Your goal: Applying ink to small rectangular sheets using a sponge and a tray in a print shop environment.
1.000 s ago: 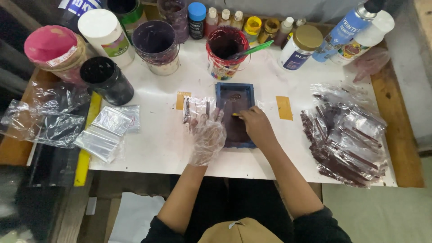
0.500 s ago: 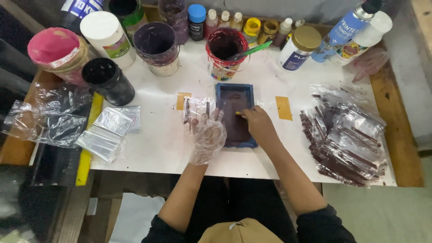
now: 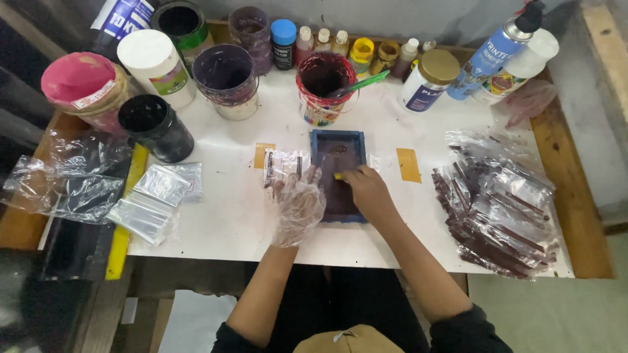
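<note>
Lower half of the blue frame [image 3: 337, 141] is covered by both hands, so can't see what's on the mesh there. Right hand [image 3: 367, 191] pinches smth yellow, only a sliver shows, too small to ID. Left hand [image 3: 297, 206] in a clear glove hides the bottom of the small plastic sleeve [image 3: 282, 165]; contents look dark but unclear.

Top edge crops the green-rimmed tub [image 3: 182, 21] and the spray bottle [image 3: 504, 40] nozzle. Black tray [image 3: 77, 247] bottom left is blurred and partly under the yellow ruler [image 3: 125, 216]. Pile of bagged dark sticks [image 3: 495, 209] on the right: can't count, they overlap.
</note>
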